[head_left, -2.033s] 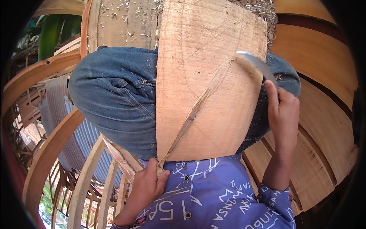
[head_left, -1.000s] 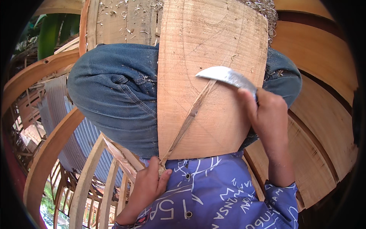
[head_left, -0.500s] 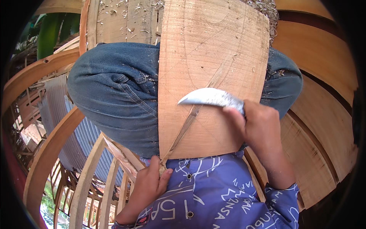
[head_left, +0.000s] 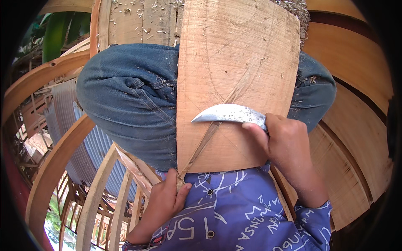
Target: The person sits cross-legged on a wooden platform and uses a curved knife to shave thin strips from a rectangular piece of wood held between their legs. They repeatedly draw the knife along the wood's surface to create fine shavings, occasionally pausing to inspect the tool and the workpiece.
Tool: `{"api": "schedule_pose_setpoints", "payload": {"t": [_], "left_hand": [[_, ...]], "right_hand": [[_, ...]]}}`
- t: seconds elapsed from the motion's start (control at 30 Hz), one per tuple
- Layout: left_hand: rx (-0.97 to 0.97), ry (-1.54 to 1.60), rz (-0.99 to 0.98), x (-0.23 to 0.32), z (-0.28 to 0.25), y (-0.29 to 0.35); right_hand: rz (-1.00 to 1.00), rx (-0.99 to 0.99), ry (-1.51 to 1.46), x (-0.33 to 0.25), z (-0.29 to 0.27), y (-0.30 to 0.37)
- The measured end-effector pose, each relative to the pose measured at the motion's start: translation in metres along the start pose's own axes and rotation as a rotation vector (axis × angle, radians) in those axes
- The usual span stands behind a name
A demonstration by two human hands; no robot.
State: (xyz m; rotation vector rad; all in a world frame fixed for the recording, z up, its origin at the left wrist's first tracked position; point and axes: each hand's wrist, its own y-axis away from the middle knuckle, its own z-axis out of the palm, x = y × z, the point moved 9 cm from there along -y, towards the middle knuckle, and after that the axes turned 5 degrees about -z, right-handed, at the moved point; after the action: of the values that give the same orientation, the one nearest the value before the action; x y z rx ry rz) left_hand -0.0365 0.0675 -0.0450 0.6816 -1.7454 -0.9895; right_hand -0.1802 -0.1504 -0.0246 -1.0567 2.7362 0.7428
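A curved knife point(head_left: 228, 113) with a bright, pitted blade is gripped in my right hand point(head_left: 289, 140), its tip pointing left. The blade crosses over a narrow wooden stick point(head_left: 200, 149) that slants across a broad wooden board point(head_left: 234, 54) lying over my lap. My left hand point(head_left: 167, 196) is closed round the near end of the stick at the board's lower left corner. Pencil-like curved lines run over the board's face. The knife's handle is hidden inside my right fist.
My bent legs in jeans point(head_left: 130, 100) flank the board. Curved wooden ribs point(head_left: 96, 188) rise on the left, with corrugated sheet point(head_left: 104, 154) beyond them. Wide planks point(head_left: 347, 71) curve along the right. Wood shavings point(head_left: 146, 31) litter the boards ahead.
The knife has slid a little down the stick toward me, along with my right hand. My left hand keeps its hold. The whole view has shifted slightly.
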Motion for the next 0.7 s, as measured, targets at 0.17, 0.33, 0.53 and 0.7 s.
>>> {"api": "schedule_pose_setpoints", "payload": {"t": [0.17, 0.33, 0.53, 0.7], "left_hand": [[0.034, 0.03, -0.012, 0.005, -0.002, 0.001], [-0.075, 0.14, -0.057, -0.002, 0.002, -0.002], [-0.042, 0.121, -0.046, -0.001, 0.002, -0.001], [-0.026, 0.082, -0.05, 0.006, 0.001, -0.001]], "right_hand": [[0.171, 0.095, -0.033, 0.03, -0.008, -0.011], [0.168, 0.065, -0.016, 0.026, -0.009, -0.005], [0.113, 0.069, 0.021, 0.024, -0.008, -0.007], [0.027, 0.059, 0.027, 0.005, -0.003, 0.001]]}}
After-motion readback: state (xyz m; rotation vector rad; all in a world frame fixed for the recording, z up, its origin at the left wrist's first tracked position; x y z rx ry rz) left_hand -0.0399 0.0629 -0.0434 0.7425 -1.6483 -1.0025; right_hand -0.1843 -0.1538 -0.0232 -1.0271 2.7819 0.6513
